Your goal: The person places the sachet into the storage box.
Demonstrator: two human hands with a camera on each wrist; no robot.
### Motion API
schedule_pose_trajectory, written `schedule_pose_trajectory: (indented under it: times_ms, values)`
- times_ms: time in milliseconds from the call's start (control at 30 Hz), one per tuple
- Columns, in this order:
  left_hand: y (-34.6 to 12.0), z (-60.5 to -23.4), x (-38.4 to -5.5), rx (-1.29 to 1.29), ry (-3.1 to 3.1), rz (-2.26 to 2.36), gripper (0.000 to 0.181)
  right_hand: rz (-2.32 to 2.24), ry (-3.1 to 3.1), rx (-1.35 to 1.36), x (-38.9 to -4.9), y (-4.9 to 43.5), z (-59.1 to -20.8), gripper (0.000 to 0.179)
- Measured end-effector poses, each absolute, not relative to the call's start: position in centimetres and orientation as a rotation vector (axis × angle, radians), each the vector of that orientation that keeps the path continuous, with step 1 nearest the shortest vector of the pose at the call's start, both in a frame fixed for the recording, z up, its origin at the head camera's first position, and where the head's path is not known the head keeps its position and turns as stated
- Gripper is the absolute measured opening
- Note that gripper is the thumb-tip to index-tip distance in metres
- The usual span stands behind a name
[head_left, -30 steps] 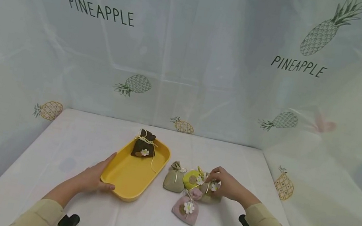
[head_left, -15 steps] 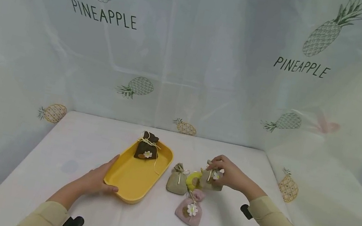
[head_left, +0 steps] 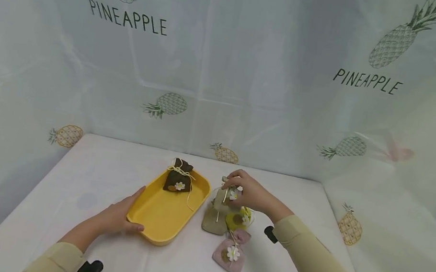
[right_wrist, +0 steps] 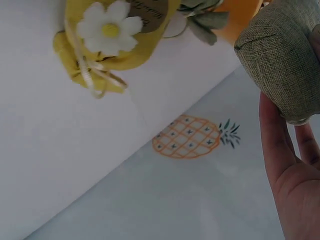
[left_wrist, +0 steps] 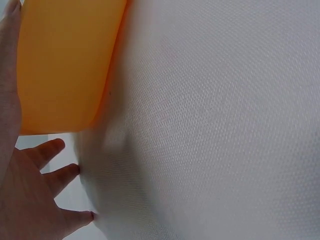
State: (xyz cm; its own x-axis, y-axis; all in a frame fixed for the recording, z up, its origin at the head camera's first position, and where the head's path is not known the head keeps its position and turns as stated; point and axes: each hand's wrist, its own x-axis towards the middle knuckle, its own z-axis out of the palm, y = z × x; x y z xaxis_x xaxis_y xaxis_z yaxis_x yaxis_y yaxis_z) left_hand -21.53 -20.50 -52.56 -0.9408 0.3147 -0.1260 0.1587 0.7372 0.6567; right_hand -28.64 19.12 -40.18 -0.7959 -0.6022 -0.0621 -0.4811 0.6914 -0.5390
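Note:
My right hand [head_left: 250,194] pinches a grey-beige drawstring pouch [head_left: 222,202] with a white flower, raised above the table; its woven cloth fills the right of the right wrist view. Behind it, a second beige pouch [head_left: 213,223] sits partly hidden. Beside that is a yellow pouch [head_left: 231,223], and a pink pouch [head_left: 234,266] lies nearest the front. My left hand [head_left: 115,218] rests against the near left corner of the yellow tray [head_left: 162,216], its fingers spread and straight in the left wrist view [left_wrist: 62,179]. A dark brown pouch [head_left: 173,179] leans inside the tray's far end.
The white-covered table [head_left: 107,165] ends at a pineapple-print curtain [head_left: 220,122] behind and at both sides. Both wrists carry small black devices, one near the left sleeve [head_left: 52,258].
My right hand has lifted the grey-beige pouch from beside the yellow one and carried it left, over the second beige pouch. My left hand stays at the tray.

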Motion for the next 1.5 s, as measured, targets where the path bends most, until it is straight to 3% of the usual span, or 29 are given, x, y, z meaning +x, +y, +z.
schedule_pose_trajectory:
  times_ms: [633, 1500]
  values:
    - [-20.7, -52.4, -21.5, 0.342, 2.706, 0.99, 0.122, -0.712, 2.629, -1.068, -32.1, 11.9, -41.5, 0.033]
    - [-20.5, -52.8, -21.6, 0.312, 2.713, 0.979, 0.121, -0.526, 2.66, -1.072, -35.6, 9.1, -45.8, 0.034]
